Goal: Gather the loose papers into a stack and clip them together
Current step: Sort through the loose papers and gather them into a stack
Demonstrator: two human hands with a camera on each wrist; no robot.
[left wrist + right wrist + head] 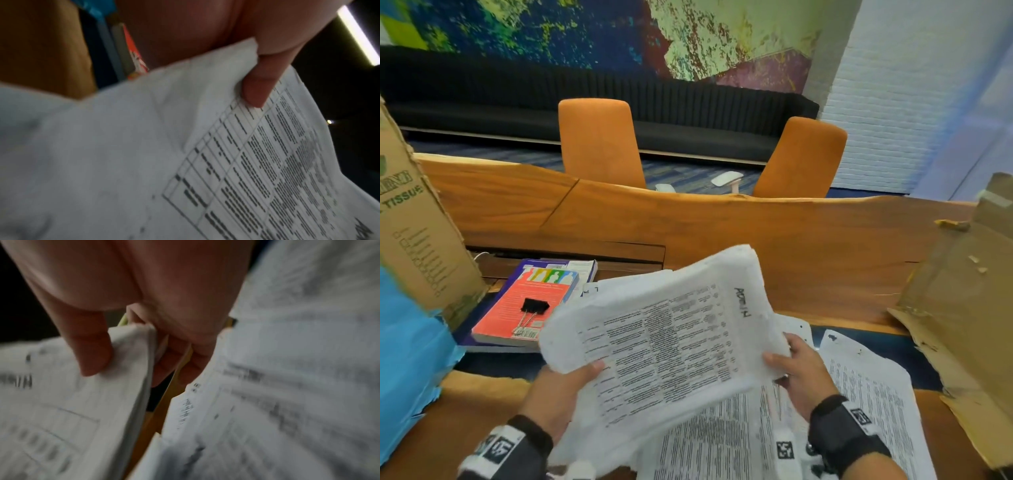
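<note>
Nearest the camera, both hands hold a bundle of printed sheets (654, 342) lifted clear of the surface (808, 267). The left hand (558, 390) pinches the bundle's near-left edge, thumb on the printed face and fingers (544, 371) under it; in the left wrist view the thumb (257, 87) presses beside a table of text. The right hand (803, 373) pinches the opposite edge, thumb on top, with the fingers (174, 363) curled beneath, as the right wrist view shows through blur.

More loose papers (859, 394) lie on the surface below and to the right of the lifted bundle, directly under the right hand, so that hand looks the nearer one for collecting them. The bundle's long axis runs from near-left to far-right, tilted up at its far end.

The binder clip (532, 311) lies on a red book (517, 308) just left of the bundle's far-left corner, beyond the left hand and closer to it than to the right. The stack looks only part gathered, with the edges uneven; squaring them against the surface probably comes before any reach leftward for the clip.
</note>
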